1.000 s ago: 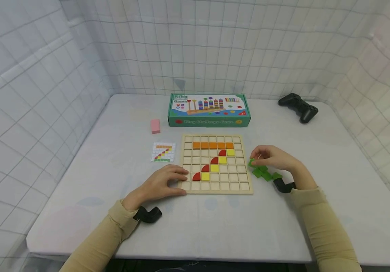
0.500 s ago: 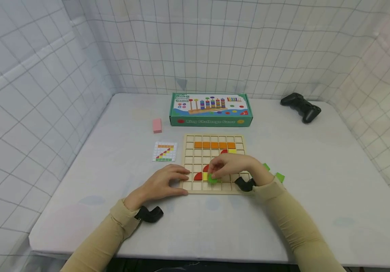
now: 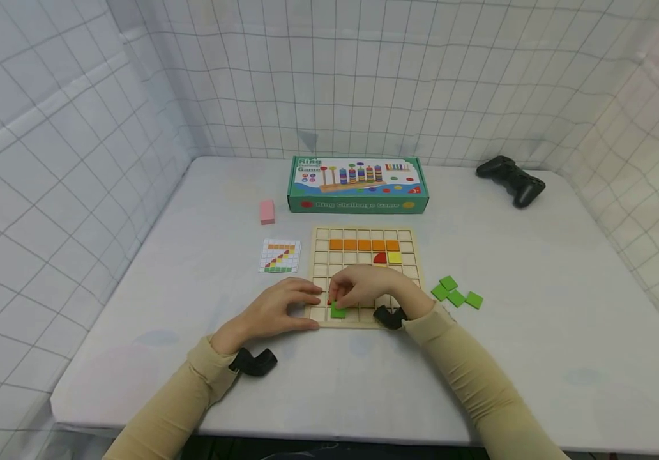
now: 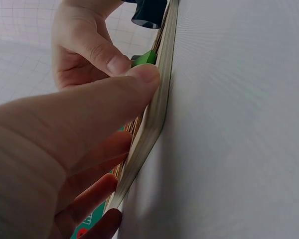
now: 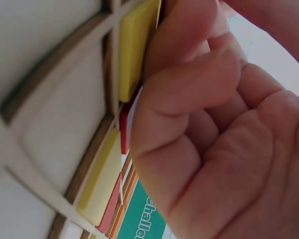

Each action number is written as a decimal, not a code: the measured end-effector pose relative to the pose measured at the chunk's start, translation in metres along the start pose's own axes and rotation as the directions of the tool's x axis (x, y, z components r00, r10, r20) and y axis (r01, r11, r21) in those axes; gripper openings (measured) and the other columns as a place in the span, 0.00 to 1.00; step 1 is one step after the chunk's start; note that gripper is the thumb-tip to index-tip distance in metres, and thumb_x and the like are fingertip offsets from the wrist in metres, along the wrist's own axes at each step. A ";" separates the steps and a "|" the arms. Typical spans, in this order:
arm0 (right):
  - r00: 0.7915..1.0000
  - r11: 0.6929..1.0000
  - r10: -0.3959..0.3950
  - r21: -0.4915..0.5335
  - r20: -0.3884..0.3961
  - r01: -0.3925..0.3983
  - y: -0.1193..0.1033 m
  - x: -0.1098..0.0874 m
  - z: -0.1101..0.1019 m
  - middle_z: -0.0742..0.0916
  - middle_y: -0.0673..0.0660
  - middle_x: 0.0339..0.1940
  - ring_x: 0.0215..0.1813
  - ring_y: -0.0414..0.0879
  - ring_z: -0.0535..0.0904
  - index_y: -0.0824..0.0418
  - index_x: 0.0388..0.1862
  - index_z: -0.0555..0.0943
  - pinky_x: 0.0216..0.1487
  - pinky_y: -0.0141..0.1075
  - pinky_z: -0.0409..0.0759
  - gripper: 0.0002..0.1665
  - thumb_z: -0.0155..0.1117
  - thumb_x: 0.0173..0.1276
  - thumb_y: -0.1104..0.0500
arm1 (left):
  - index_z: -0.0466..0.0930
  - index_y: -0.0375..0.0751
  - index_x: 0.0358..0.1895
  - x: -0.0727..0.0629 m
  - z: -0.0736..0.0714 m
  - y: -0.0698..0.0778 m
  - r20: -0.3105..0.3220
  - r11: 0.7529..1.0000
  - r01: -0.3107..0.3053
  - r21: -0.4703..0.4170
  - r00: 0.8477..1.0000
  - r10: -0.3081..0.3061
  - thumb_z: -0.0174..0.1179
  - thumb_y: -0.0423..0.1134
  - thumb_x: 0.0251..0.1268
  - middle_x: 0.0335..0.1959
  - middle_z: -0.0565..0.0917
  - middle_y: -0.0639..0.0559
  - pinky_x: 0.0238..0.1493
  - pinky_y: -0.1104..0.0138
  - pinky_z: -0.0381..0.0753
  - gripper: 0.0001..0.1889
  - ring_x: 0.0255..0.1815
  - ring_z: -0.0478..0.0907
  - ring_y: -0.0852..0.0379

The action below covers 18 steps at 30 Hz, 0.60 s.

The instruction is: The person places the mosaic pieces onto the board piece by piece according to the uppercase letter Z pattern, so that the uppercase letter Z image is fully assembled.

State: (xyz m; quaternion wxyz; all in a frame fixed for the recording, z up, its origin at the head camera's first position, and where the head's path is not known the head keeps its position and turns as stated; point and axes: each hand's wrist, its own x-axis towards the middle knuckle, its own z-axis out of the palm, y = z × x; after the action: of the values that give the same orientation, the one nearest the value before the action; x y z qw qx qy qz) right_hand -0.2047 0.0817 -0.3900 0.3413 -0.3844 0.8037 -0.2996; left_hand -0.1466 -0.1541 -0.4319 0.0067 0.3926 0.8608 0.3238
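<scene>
A wooden grid board (image 3: 417,255) lies on the table, with an orange row (image 3: 364,245) and red quarter-round tiles (image 3: 380,257) beside yellow square tiles (image 3: 394,257). My right hand (image 3: 364,284) pinches a green square tile (image 3: 338,311) over the board's front row, near its left end. Part of the red and yellow diagonal is hidden behind that hand. At the board's front left corner, my left hand (image 3: 274,306) rests with extended fingers along the left side and the thumb at the front edge. Several loose green tiles (image 3: 456,298) lie right of the board.
Left of the board lies a pattern card (image 3: 280,255), with a pink block (image 3: 267,212) behind it. A green game box (image 3: 358,185) stands behind the board. The black game controller (image 3: 511,181) is at the back right.
My right hand has gone from the loose green tiles leftward over the board, carrying one tile to the front row. My left hand has stayed at the board's corner.
</scene>
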 end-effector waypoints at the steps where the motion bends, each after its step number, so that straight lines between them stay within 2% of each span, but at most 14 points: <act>1: 1.000 1.000 0.007 -0.005 -0.009 -0.007 -0.001 0.000 0.001 0.82 0.47 0.29 0.32 0.40 0.76 0.57 0.37 0.81 0.37 0.30 0.76 0.03 0.64 0.63 0.61 | 0.84 0.39 0.47 0.000 0.000 0.000 -0.001 1.000 0.000 0.001 1.000 0.000 0.70 0.49 0.51 0.55 0.78 0.51 0.62 0.60 0.69 0.22 0.59 0.70 0.54; 11: 0.995 0.998 0.029 -0.058 -0.096 -0.035 -0.010 0.003 0.009 0.81 0.47 0.26 0.31 0.40 0.75 0.54 0.30 0.81 0.33 0.30 0.75 0.05 0.70 0.59 0.58 | 0.84 0.39 0.47 0.000 -0.001 0.002 0.005 1.000 0.012 -0.004 1.000 -0.012 0.70 0.48 0.51 0.55 0.78 0.51 0.61 0.60 0.69 0.22 0.59 0.70 0.55; 18: 0.991 0.993 0.065 -0.089 -0.121 -0.076 -0.012 0.002 0.011 0.80 0.47 0.23 0.29 0.40 0.73 0.54 0.28 0.81 0.31 0.29 0.73 0.05 0.71 0.57 0.58 | 0.84 0.39 0.47 0.000 -0.001 0.002 0.004 1.000 0.014 -0.005 1.000 -0.014 0.70 0.49 0.51 0.55 0.78 0.51 0.62 0.61 0.69 0.22 0.59 0.70 0.55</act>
State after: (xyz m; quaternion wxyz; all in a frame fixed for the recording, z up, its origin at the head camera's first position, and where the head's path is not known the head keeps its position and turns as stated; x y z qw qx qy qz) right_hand -0.1927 0.0716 -0.3882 0.2855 -0.3530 0.8487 -0.2714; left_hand -0.1458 -0.1534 -0.4300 0.0117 0.3872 0.8627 0.3253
